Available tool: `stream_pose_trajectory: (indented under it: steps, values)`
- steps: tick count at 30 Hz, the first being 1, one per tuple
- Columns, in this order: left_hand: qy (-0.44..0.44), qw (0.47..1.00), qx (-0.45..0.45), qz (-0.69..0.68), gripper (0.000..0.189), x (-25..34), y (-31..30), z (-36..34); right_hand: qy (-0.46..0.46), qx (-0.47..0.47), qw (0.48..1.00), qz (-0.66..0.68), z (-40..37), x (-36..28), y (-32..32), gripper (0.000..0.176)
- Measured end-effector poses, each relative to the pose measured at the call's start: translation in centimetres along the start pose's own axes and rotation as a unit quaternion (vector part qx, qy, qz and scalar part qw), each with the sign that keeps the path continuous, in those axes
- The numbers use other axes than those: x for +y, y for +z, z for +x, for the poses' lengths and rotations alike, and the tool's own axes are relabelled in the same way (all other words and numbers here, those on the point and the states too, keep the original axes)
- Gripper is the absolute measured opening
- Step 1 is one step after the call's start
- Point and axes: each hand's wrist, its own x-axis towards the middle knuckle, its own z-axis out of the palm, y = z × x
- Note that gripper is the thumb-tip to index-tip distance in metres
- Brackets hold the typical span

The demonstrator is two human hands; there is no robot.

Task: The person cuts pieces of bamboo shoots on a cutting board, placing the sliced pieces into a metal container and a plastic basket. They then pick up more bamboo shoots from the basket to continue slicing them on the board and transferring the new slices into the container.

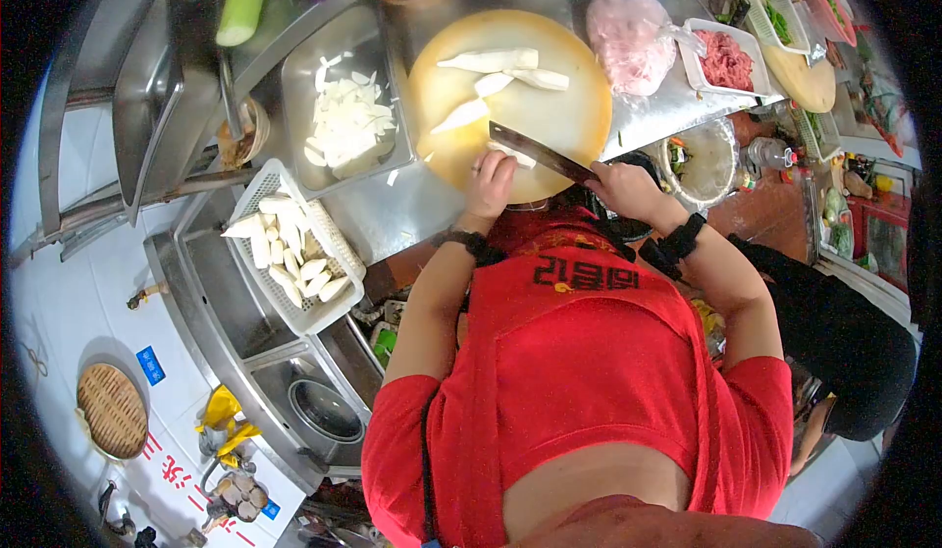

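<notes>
On a round cutting board (pixel 579 87), my left hand (pixel 490 183) has its fingers curled over a peeled white shoot (pixel 518 158). My right hand (pixel 628 192) grips a kitchen knife (pixel 538 152) by its handle; the blade lies across that shoot, close to my left fingertips. Several more white shoots (pixel 488 60) rest farther up the board, with one long piece (pixel 459 116) at its left side. Left of the board, a steel tray (pixel 294 87) holds sliced white pieces (pixel 348 121). The underside of the held shoot is hidden.
A white plastic basket (pixel 343 298) of whole shoots stands at the left by the sinks (pixel 257 313). Beyond the board are a bag of pink meat (pixel 631 43) and a tray of minced meat (pixel 728 61). A person in black (pixel 844 337) is at the right.
</notes>
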Motion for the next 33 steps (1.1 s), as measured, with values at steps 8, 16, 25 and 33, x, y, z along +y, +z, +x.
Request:
stream_pose_trajectory:
  steps: [8, 16, 25, 33]
  values:
    - [-0.016, 1.0, 0.014, -0.009, 0.017, -0.3, 0.7, -0.8, -0.001, 0.017, 0.999, -0.04, 3.1, -1.1, 4.3, 0.026]
    - [0.006, 0.996, -0.07, 0.046, 0.017, -2.1, 1.1, -2.5, 0.044, -0.088, 0.993, -0.062, 2.1, -2.3, 2.8, 0.025]
    - [0.001, 0.995, -0.089, 0.036, 0.015, 0.4, -0.8, 2.1, 0.102, 0.019, 0.994, -0.042, -0.7, 2.1, 0.4, 0.028]
    - [0.004, 0.994, -0.102, 0.043, 0.016, -0.1, -0.4, 2.1, 0.074, -0.065, 0.994, -0.051, -0.6, 1.7, 1.6, 0.033]
